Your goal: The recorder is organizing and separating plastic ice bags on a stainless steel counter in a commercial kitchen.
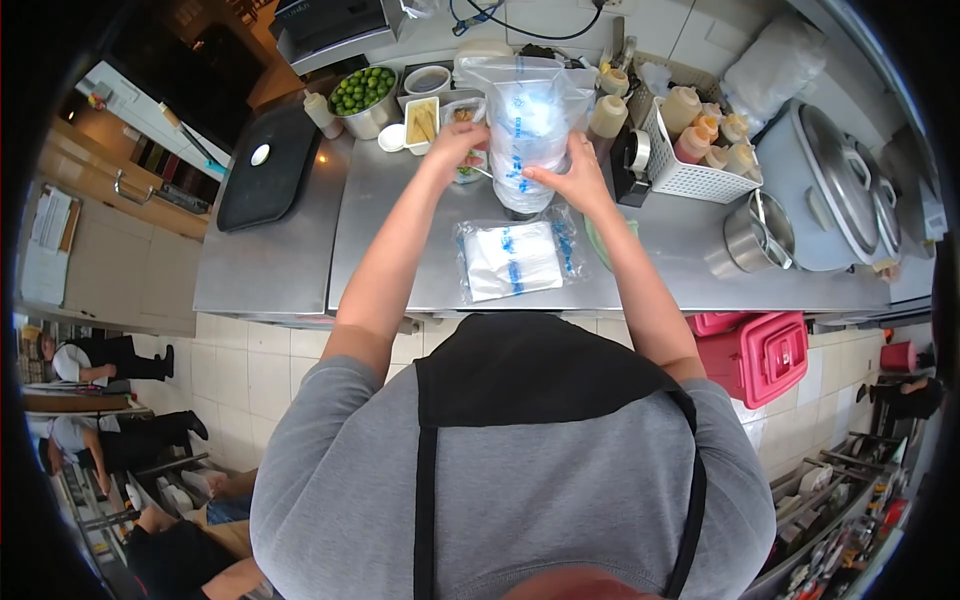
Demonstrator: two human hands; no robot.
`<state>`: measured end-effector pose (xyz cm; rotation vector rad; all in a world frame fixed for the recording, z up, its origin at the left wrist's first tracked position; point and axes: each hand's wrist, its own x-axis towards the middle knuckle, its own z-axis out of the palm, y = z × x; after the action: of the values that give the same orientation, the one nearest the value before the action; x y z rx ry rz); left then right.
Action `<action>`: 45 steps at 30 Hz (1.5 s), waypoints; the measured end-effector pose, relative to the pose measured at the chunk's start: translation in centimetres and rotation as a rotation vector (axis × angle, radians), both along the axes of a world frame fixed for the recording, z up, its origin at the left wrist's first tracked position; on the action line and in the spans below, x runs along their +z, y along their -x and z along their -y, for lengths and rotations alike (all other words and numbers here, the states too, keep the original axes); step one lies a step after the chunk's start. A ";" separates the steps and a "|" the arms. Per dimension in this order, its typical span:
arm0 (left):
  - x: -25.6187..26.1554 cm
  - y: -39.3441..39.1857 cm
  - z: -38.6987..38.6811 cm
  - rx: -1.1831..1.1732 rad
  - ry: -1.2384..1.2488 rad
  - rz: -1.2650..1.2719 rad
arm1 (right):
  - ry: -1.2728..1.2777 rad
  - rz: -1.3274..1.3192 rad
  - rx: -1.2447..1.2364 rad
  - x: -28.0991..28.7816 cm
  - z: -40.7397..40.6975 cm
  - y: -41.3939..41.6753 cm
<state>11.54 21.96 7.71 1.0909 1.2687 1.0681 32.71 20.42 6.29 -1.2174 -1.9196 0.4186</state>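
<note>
A tall clear plastic bag with blue printing stands upright on the steel counter, stuffed with whitish plastic items I cannot make out. My right hand holds its right side, thumb across the front and fingers behind. At the bag's left edge are the curled fingers of my left hand; whether they grip it is unclear. Behind and below that hand, a small clear bag of food is partly hidden. Nearer me lies a flat clear packet of folded white plastic bags, also printed in blue.
Left are a steel pot of limes, a white tub of yellow food and a black tray. Right are a white basket of squeeze bottles, a steel pot and a large lidded cooker. Several people stand behind me.
</note>
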 end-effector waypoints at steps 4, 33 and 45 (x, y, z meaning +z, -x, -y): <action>2.6 -0.1 -0.2 -0.091 0.008 -0.015 | -0.022 -0.196 0.100 3.7 0.6 0.8; -10.8 -0.2 10.4 -0.263 -0.332 -0.757 | -0.211 0.503 0.212 -11.7 8.5 -0.5; -5.4 -1.7 10.4 -0.499 -0.349 -0.744 | 0.107 0.195 0.377 -3.0 8.6 0.0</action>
<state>13.23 11.59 2.30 2.0708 1.2699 0.5075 32.67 11.85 3.29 -0.9895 -2.3313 0.6242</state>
